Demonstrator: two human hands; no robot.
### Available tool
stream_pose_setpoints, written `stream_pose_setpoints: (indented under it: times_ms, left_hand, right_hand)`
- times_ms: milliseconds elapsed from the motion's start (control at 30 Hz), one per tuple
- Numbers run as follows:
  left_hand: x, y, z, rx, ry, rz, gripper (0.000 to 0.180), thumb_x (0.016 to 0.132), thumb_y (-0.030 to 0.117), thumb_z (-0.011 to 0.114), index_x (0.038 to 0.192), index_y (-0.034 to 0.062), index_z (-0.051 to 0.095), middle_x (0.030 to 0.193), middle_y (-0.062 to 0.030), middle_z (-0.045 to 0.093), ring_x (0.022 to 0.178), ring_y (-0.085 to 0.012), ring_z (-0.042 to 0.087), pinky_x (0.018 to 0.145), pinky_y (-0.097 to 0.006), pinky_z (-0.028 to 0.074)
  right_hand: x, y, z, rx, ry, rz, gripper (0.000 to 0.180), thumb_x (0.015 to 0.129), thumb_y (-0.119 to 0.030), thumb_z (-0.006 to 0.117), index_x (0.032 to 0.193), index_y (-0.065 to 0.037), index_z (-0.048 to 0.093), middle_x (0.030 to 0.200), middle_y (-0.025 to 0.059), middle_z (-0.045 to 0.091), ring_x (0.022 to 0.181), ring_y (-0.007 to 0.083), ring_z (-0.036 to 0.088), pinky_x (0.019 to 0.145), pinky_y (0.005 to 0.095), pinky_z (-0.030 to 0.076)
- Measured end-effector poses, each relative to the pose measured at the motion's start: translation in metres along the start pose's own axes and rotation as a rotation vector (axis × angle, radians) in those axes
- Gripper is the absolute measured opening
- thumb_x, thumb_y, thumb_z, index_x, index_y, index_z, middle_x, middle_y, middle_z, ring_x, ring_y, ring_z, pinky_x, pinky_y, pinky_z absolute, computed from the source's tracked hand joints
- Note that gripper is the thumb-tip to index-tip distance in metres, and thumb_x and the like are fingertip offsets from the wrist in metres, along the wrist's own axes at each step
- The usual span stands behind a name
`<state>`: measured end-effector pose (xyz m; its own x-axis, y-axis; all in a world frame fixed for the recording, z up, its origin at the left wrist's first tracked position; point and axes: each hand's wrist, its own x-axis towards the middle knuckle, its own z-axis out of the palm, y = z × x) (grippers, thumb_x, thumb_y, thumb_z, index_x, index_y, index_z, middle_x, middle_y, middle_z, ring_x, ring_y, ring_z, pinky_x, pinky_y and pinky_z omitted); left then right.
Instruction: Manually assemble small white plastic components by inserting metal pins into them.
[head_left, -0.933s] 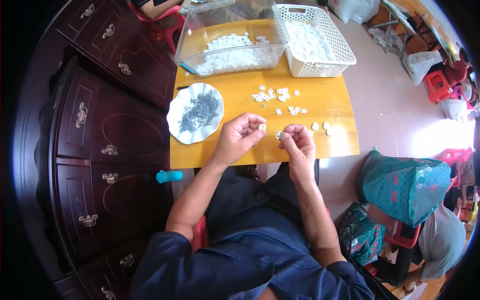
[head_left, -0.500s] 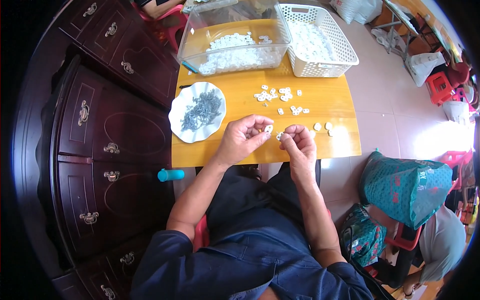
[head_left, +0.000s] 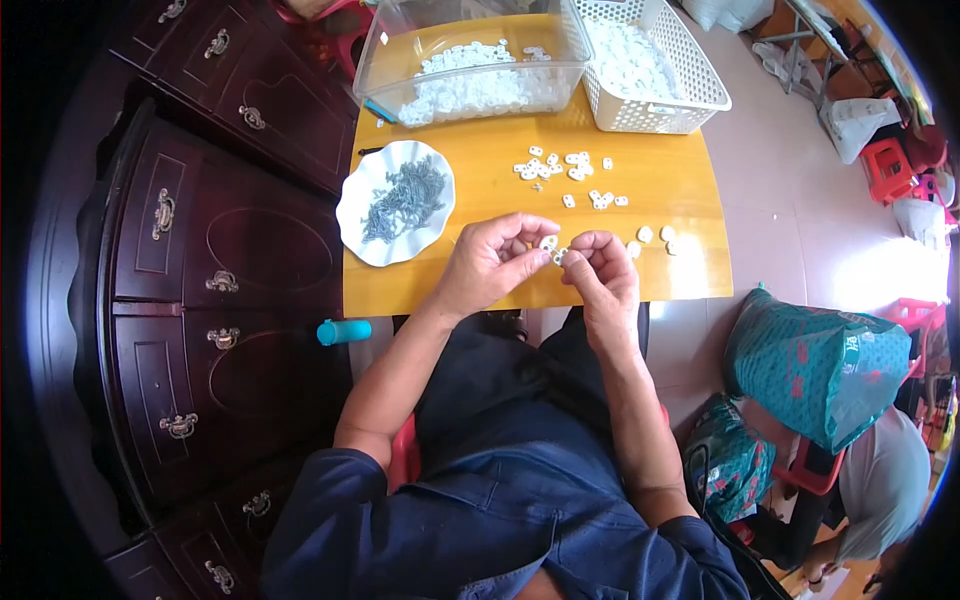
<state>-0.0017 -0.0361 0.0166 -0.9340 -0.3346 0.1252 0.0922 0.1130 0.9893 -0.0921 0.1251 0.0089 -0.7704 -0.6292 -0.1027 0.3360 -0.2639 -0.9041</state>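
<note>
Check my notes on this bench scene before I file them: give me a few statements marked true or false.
1. Both hands meet over the near edge of the yellow table, the left hand pinching a small white ring-shaped part. True.
2. The white scalloped plate holds white parts. False: it holds small dark grey pieces.
3. The white lattice basket stands to the right of the clear plastic tub. True.
4. The right hand rests inside the basket. False: it is at the table's near edge, beside the left hand.
</note>
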Motion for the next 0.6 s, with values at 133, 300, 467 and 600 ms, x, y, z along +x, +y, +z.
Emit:
stream_pose_setpoints:
  times_ms: [133, 300, 467, 600]
  left_hand:
    - [-0.0005, -0.0005, 0.0000, 0.000, 0.004, -0.006, 0.027, 0.095, -0.001, 0.068, 0.122, -0.0004, 0.067, 0.099, -0.0001, 0.070, 0.085, -0.0033, 0.063, 0.077, -0.019, 0.052]
    - [-0.0004, -0.0015, -0.0004, -0.011, 0.005, -0.012, 0.027, 0.095, 0.000, 0.069, 0.122, -0.0002, 0.067, 0.099, 0.0002, 0.069, 0.085, -0.0028, 0.062, 0.077, -0.019, 0.052]
    - [-0.0003, -0.0025, -0.0005, -0.007, -0.002, -0.003, 0.028, 0.095, 0.001, 0.070, 0.123, -0.0005, 0.067, 0.099, -0.0001, 0.069, 0.084, -0.0032, 0.063, 0.077, -0.020, 0.052]
    - [-0.0006, -0.0029, -0.0001, 0.008, -0.012, -0.009, 0.028, 0.095, 0.000, 0.069, 0.123, -0.0008, 0.067, 0.100, -0.0008, 0.070, 0.084, -0.0035, 0.063, 0.076, -0.020, 0.052]
  right_hand:
    - [0.0005, 0.0019, -0.0017, -0.026, 0.004, 0.000, 0.014, 0.097, -0.003, 0.066, 0.109, -0.003, 0.059, 0.096, -0.0005, 0.063, 0.085, 0.0057, 0.059, 0.077, 0.0213, 0.049]
    - [0.0020, 0.0074, -0.0056, -0.031, 0.007, -0.014, 0.013, 0.098, -0.003, 0.066, 0.109, -0.003, 0.059, 0.095, -0.0008, 0.063, 0.083, 0.0056, 0.058, 0.077, 0.0212, 0.049]
    - [0.0026, 0.0082, -0.0056, -0.020, -0.001, 0.004, 0.013, 0.097, -0.002, 0.066, 0.109, -0.004, 0.059, 0.095, -0.0010, 0.062, 0.083, 0.0056, 0.058, 0.076, 0.0211, 0.049]
    - [0.0024, 0.0070, -0.0051, -0.024, 0.008, 0.018, 0.013, 0.097, -0.002, 0.066, 0.108, -0.003, 0.059, 0.095, -0.0011, 0.063, 0.083, 0.0055, 0.058, 0.076, 0.0207, 0.049]
